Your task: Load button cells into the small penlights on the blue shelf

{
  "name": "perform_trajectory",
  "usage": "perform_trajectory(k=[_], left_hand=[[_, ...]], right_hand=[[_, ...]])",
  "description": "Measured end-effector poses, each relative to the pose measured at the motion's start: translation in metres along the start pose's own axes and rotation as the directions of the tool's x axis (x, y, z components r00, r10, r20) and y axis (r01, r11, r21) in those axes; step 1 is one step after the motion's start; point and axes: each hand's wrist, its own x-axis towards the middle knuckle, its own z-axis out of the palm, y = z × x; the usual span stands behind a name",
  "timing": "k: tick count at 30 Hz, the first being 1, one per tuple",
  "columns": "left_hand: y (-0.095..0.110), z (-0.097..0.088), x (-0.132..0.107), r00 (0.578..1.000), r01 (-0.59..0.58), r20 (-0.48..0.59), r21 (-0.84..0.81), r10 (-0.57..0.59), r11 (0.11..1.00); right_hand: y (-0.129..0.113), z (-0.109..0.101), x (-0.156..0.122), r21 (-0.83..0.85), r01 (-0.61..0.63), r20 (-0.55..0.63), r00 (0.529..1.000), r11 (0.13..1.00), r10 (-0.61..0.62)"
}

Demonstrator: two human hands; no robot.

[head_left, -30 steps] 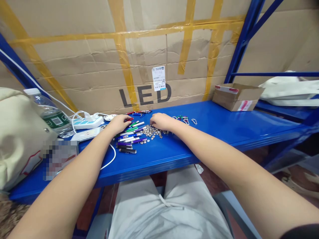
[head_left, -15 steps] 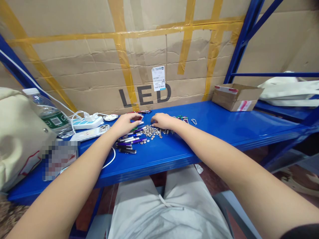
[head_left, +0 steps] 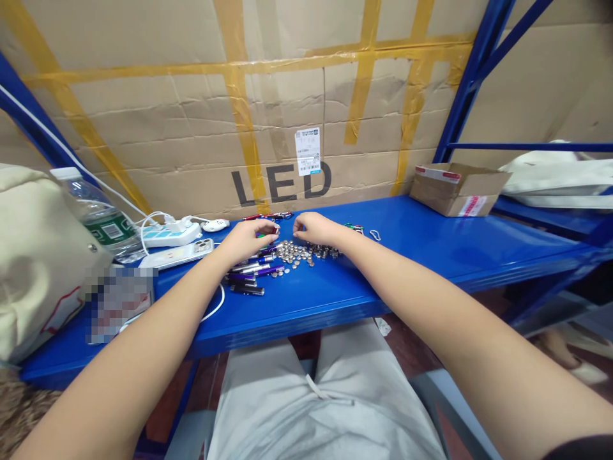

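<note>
My left hand (head_left: 248,239) is curled above the slim metal tubes, thumb and fingers closing around something small. A pale tip shows at its fingertips, but its kind is unclear. My right hand (head_left: 313,230) faces it across a small gap, fingers bent into a pinch; whatever they hold is hidden. Just below lies a heap of small silver discs (head_left: 293,253) that look like button cells. Purple, blue, silver and black pen-like tubes (head_left: 253,269) lie in a loose row under my left hand. More silver pieces (head_left: 325,252) sit below my right wrist.
A carabiner (head_left: 375,235) lies right of my right hand. Red pen-like tubes (head_left: 268,216) rest behind my hands. To the left are a phone (head_left: 175,255), a power strip (head_left: 172,235), a water bottle (head_left: 103,217) and a cloth bag (head_left: 43,255). A cardboard box (head_left: 450,191) stands back right.
My left hand has turned slightly, and the red and white pieces seen near its fingers no longer show. My right hand's fingers have lifted off the disc heap into a pinch.
</note>
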Motion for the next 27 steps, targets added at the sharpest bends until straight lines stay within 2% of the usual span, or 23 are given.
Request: perform_trajectory(k=[4, 8, 13, 20, 27], left_hand=[[0.0, 0.0, 0.0, 1.0, 0.014, 0.003, 0.002, -0.014, 1.0], [-0.003, 0.001, 0.001, 1.0, 0.008, 0.007, -0.011, -0.008, 1.0], [-0.006, 0.002, 0.002, 1.0, -0.01, 0.022, -0.011, 0.01, 1.0], [-0.007, 0.003, 0.002, 1.0, -0.01, 0.024, -0.008, 0.011, 1.0], [-0.004, 0.002, 0.001, 1.0, -0.007, 0.015, -0.006, 0.007, 1.0]], right_hand=[[0.002, 0.001, -0.003, -0.085, 0.027, 0.05, 0.999, 0.996, -0.023], [-0.003, 0.0, -0.006, -0.072, 0.078, 0.097, 0.993, 0.994, -0.071], [-0.009, 0.002, -0.003, -0.069, 0.068, 0.088, 0.994, 0.995, -0.062], [-0.01, 0.0, -0.004, 0.02, -0.016, 0.083, 0.996, 1.0, 0.014], [-0.002, -0.005, -0.007, 0.062, 0.076, 0.082, 0.993, 0.995, -0.081]])
